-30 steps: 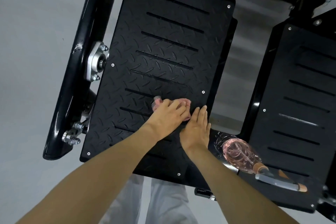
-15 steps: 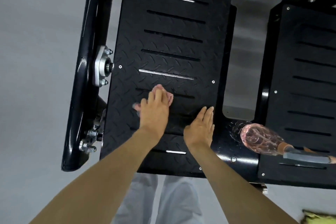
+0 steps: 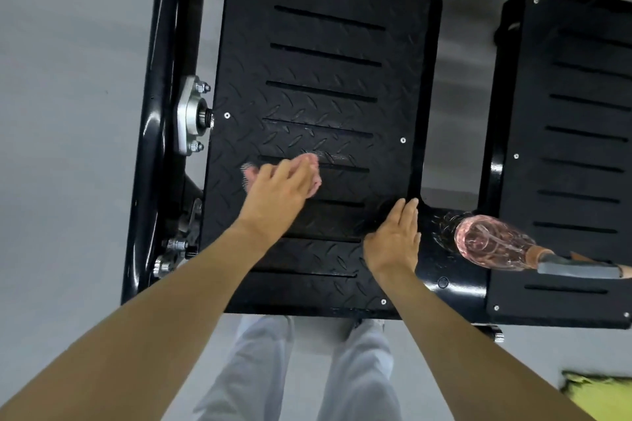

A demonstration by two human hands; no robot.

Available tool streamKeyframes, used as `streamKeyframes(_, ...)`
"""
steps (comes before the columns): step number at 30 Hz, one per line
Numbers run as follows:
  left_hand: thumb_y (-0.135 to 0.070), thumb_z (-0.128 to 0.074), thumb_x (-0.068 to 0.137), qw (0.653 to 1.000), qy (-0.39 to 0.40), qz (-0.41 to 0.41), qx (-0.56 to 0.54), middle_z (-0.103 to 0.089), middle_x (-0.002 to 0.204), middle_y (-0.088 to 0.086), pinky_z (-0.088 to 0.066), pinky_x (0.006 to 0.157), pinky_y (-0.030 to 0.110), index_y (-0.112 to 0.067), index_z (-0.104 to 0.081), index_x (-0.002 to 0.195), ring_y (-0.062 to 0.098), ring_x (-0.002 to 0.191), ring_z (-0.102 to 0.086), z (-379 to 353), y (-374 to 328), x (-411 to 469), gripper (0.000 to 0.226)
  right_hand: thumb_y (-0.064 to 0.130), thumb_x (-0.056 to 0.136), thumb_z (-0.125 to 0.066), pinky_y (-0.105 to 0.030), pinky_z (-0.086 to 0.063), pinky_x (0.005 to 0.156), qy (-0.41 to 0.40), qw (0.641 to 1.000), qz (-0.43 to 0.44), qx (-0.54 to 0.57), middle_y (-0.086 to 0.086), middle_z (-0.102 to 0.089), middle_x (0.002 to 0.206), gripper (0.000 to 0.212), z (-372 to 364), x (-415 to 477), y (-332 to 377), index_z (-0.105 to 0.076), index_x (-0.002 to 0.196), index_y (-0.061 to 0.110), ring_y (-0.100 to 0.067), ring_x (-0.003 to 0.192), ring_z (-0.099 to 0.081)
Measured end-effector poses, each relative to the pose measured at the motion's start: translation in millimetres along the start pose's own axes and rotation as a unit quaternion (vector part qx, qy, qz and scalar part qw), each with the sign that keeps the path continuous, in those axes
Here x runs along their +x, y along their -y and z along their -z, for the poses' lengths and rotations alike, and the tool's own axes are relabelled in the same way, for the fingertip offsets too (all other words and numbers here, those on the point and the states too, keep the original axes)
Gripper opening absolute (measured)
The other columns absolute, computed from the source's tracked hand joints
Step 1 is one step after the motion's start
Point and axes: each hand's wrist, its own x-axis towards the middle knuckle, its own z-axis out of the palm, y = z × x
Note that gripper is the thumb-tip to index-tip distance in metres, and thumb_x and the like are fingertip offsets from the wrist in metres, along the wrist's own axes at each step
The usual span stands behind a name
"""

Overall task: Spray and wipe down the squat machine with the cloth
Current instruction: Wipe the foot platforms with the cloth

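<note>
**A:** What fills the view?

**B:** A pale grey floor (image 3: 68,113), and over it the black squat machine. Its biggest part is the left black footplate of diamond-tread steel with long slots across it (image 3: 325,79). A second matching slotted footplate (image 3: 581,147) sits to the right, cut off by the edge of the view.

**A:** What joins them?

**B:** A glossy black crossbar (image 3: 455,277) runs between their near ends. Along the left plate's outer side stands a glossy black frame tube (image 3: 160,79).

**A:** Is the person in view?

**B:** Two bare forearms and a pair of light grey trouser legs (image 3: 359,369) below the plate's near edge.

**A:** And the spray?

**B:** A clear plastic spray bottle holding pink liquid (image 3: 492,243) lies on its side on the crossbar. Its grey trigger end reaches onto the right plate. Neither hand touches it.

**A:** The hands?

**B:** The right hand (image 3: 393,239) lies flat, fingers straight and together, on the left plate's right edge where it meets the crossbar. It holds nothing. The left hand (image 3: 277,195) has its fingers spread out, pressing down on the cloth.

**A:** Where is that cloth?

**B:** The small pink cloth (image 3: 312,161) is on the left plate's tread, mostly under the left fingers and showing past them on both sides. It is blurred. A shiny streak lies on the tread just beyond it.

**A:** Anything smaller?

**B:** A silver bolted bearing flange (image 3: 189,114) on the frame tube, and a yellow-green scrap (image 3: 602,390) at the lower right corner. I cannot tell what it is.
</note>
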Motion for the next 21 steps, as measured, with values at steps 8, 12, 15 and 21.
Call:
streamKeyframes(8, -0.008, -0.055, 0.088, 0.967, 0.032, 0.238, -0.09, -0.027, 0.152, 0.003, -0.041, 0.09, 0.038, -0.011, -0.017, 0.151, 0.027, 0.11, -0.043, -14, 14, -30, 0.073, 0.016, 0.095, -0.047, -0.041, -0.008, 0.121, 0.001, 1.0, 0.028, 0.013, -0.012, 0.022, 0.157, 0.082, -12, -2, 20, 0.012, 0.151, 0.004, -0.023, 0.148, 0.011)
streamKeyframes(12, -0.006, -0.051, 0.09, 0.961, 0.026, 0.219, -0.17, -0.017, 0.154, 0.007, -0.038, 0.094, 0.041, -0.01, -0.011, 0.151, 0.03, 0.117, -0.039, 9, -38, -8, 0.073, 0.014, 0.095, -0.046, -0.041, -0.007, 0.121, 0.001, 0.999, 0.052, -0.015, -0.012, 0.022, 0.157, 0.081, -11, -5, 11, 0.012, 0.15, 0.004, -0.023, 0.147, 0.012)
streamKeyframes(15, -0.013, -0.053, 0.092, 0.983, 0.038, 0.083, -0.156, -0.015, 0.154, 0.008, -0.037, 0.096, 0.041, -0.008, -0.001, 0.151, 0.03, 0.122, -0.036, 12, -71, -3, 0.079, 0.016, 0.094, -0.048, -0.041, -0.006, 0.121, 0.008, 0.997, 0.061, -0.039, -0.012, 0.022, 0.157, 0.083, -5, -6, 0, 0.012, 0.151, 0.004, -0.023, 0.147, 0.012)
streamKeyframes(21, -0.016, -0.059, 0.086, 0.998, 0.01, 0.05, -0.035, -0.026, 0.155, 0.005, -0.042, 0.086, 0.04, -0.012, -0.016, 0.153, 0.029, 0.107, -0.045, -19, -39, -38, 0.08, 0.015, 0.095, -0.047, -0.041, -0.007, 0.121, 0.037, 0.994, 0.082, -0.061, -0.012, 0.02, 0.158, 0.079, 2, -10, -18, 0.007, 0.152, 0.005, -0.024, 0.148, 0.011)
